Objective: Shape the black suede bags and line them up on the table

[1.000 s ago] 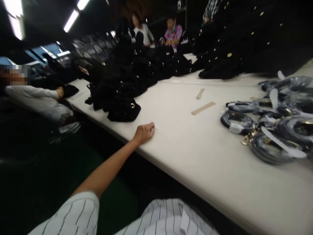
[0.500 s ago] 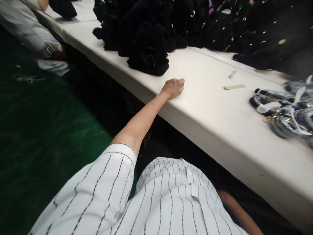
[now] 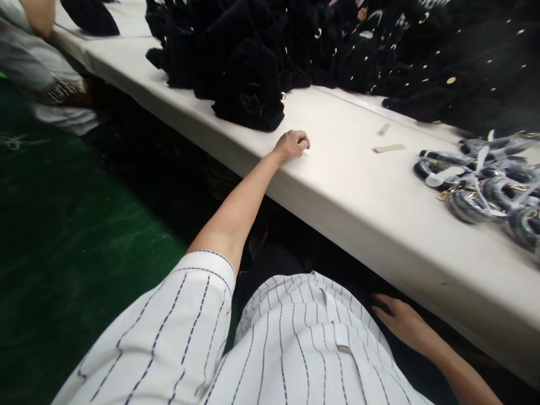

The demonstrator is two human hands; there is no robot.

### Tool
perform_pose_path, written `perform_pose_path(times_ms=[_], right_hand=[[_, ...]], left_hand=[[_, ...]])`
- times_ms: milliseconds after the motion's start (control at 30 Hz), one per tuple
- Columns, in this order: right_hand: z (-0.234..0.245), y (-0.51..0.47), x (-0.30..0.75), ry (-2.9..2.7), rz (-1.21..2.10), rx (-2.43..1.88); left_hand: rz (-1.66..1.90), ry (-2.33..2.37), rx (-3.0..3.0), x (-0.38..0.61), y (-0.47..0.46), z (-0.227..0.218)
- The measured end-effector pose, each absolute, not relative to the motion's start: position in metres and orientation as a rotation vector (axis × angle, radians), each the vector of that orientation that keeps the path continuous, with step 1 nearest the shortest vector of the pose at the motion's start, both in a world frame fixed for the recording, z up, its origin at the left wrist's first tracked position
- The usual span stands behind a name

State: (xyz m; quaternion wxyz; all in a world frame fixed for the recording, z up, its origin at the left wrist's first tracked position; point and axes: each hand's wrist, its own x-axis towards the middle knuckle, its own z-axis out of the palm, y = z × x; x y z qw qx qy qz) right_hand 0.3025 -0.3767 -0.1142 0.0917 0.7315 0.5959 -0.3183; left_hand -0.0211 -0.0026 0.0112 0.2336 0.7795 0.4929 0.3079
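Note:
My left hand (image 3: 292, 145) rests near the front edge of the white table (image 3: 337, 180), its fingers curled closed. Whatever may be inside them is hidden, though a tiny pale spot shows under the fingertips. Just beyond it lies a heap of black fabric pieces (image 3: 248, 84) with gold-coloured rings. My right hand (image 3: 394, 315) hangs low beside my striped shirt, below the table edge. Its thumb and forefinger are apart, with nothing visible between them; the other fingers are in shadow.
Two beige strips (image 3: 388, 148) lie on the tabletop. Farther right are coiled black straps (image 3: 472, 191) in clear wrap with white ties and gold clasps. More black pieces (image 3: 455, 73) with gold studs fill the back. Another person's leg (image 3: 37, 62) shows at far left over a green floor (image 3: 84, 236).
My right hand has come into sight from below, where only the forearm showed. My left hand stays closed on the table, its wrist slightly turned. The view has shifted a little to the right.

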Motion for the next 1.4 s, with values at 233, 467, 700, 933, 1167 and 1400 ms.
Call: perform_pose_path(times_ms=[233, 467, 700, 933, 1167, 1400], right_hand=[[-0.03, -0.364, 0.267, 1.887, -1.747, 2.183], [0.045, -0.353, 0.292, 2.178, -2.423, 1.911], [0.032, -0.328, 0.349, 2.544, -2.288, 2.501], [-0.002, -0.318, 0.365, 2.502, -2.173, 2.821], [-0.02, -0.318, 0.37, 2.556, -1.813, 2.947], [-0.017, -0.317, 0.366, 2.462, -1.786, 3.103]], left_hand=[[0.876, 1.308, 2.17, -0.023, -0.015, 0.023], [0.86, 1.325, 2.166, -0.022, 0.008, 0.011], [0.836, 1.393, 2.123, -0.023, 0.015, 0.006], [0.826, 1.396, 2.096, -0.021, 0.027, -0.003], [0.866, 1.37, 2.091, -0.02, 0.032, -0.009], [0.898, 1.359, 2.072, -0.022, 0.03, -0.01]])
